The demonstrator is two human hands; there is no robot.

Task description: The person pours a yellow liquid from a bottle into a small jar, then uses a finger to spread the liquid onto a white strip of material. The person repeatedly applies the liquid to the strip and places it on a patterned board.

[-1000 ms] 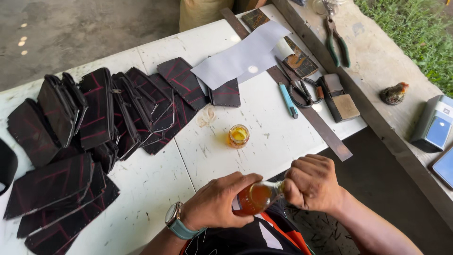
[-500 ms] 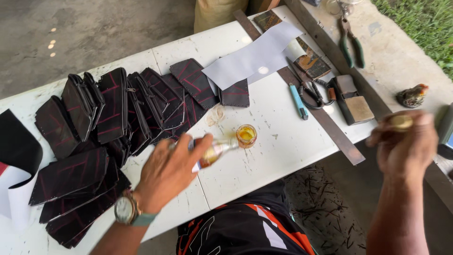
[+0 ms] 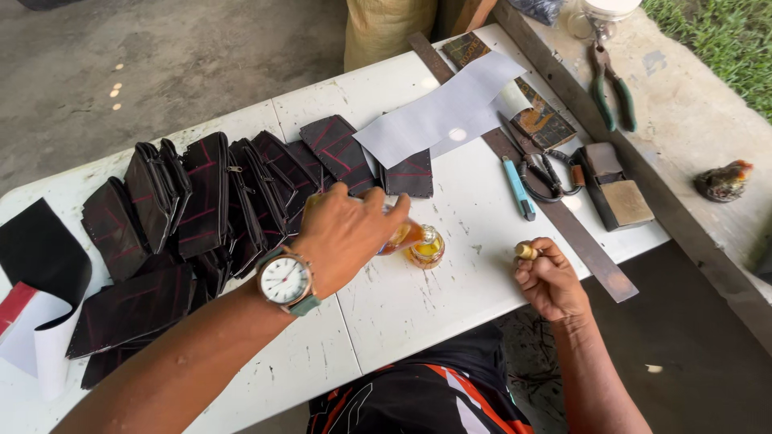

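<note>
Left hand (image 3: 346,233) wrapped around a small amber bottle (image 3: 398,235), tipped neck-first rightward over a small round cup of yellow liquid (image 3: 426,247) on the white worktop (image 3: 418,305). Right hand (image 3: 551,281), nearby, pinching a small cork-like cap (image 3: 525,251). No legible labels.

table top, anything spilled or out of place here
No spill shows. The left hand tips a small bottle of amber liquid over a small round container on the white table. The right hand holds the cap apart. The table's paint is scratched and speckled, which is wear rather than wet.
</note>
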